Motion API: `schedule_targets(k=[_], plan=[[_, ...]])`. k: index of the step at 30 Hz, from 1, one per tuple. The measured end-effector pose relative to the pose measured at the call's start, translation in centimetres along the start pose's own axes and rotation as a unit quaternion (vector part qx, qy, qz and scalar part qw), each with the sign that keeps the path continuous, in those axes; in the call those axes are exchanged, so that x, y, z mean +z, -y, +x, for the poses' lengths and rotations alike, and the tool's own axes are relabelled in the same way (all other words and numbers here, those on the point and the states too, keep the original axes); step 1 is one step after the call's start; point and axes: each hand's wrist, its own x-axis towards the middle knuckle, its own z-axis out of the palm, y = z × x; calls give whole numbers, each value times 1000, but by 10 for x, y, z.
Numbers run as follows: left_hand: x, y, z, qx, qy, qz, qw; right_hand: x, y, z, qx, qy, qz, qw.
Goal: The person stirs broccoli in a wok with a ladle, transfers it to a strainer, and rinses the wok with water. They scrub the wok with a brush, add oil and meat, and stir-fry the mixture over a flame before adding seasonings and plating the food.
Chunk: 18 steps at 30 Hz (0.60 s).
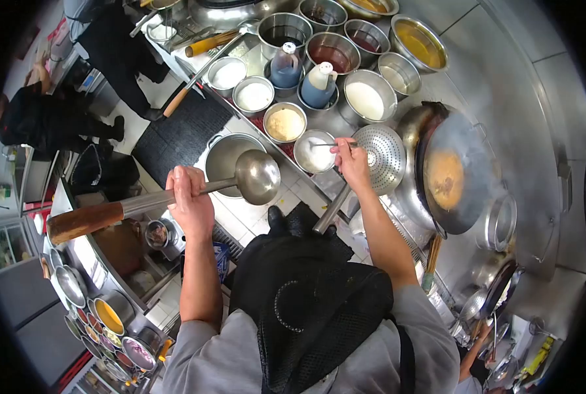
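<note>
My left hand [191, 200] is wrapped round the metal shaft of a large ladle [258, 177], whose wooden handle points to the left. The ladle's bowl is over a tall metal pot [222, 156]. In my right hand [352, 164] is a small spoon [328, 144], its tip in a metal bowl of white powder [314, 152]. Beside that hand lies a perforated strainer [376, 157] with a metal handle. A steaming wok [467, 174] on the right holds something golden brown.
Metal containers of sauces [332, 54] and two bottles [317, 85] crowd the counter ahead. A black mat [181, 128] lies on the floor. Another person [57, 111] stands at the far left, with someone in dark trousers nearby [119, 49]. Several ingredient tins [112, 328] are at lower left.
</note>
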Motion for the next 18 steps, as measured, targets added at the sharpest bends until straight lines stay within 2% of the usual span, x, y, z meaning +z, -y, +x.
schedule_targets(k=[2, 4, 8, 13, 16, 18], plan=[[0, -3, -1, 0, 0, 1, 1000, -5, -8, -2, 10, 12, 21, 1000], [-1, -5, -3, 1, -6, 0, 1000, -13, -18, -11, 61, -20, 116, 991], [1, -11, -5, 7, -13, 8, 1000, -35, -18, -31, 68, -65, 217, 972], [11, -13, -6, 24, 10, 1, 1000, -55, -2, -43, 66, -69, 231, 968], [19, -10, -7, 24, 14, -8, 1000, -62, -1, -44, 31, -84, 184, 979], [22, -8, -9, 27, 20, -16, 999, -62, -5, -40, 47, -89, 197, 975]])
